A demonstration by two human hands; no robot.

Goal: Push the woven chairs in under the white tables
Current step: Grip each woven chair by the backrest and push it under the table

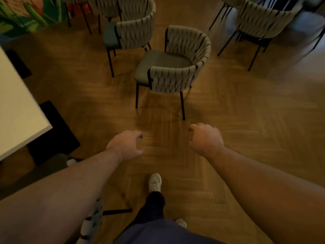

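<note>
A woven chair (173, 67) with a grey seat and thin black legs stands alone on the wooden floor ahead, its curved back turned to the right. A white table (15, 110) fills the left edge, its near corner at mid-height. My left hand (125, 146) and my right hand (205, 138) reach forward over the floor, short of the chair and touching nothing. The left hand's fingers are curled but apart; the right hand is a loose fist. Neither holds anything.
A second woven chair (131, 27) stands behind and to the left, a third (260, 20) at the top right. The table's black base (56, 132) sits on the floor at left. Part of another woven chair (91, 224) shows under my left forearm. My white shoe (155, 182) is stepping forward.
</note>
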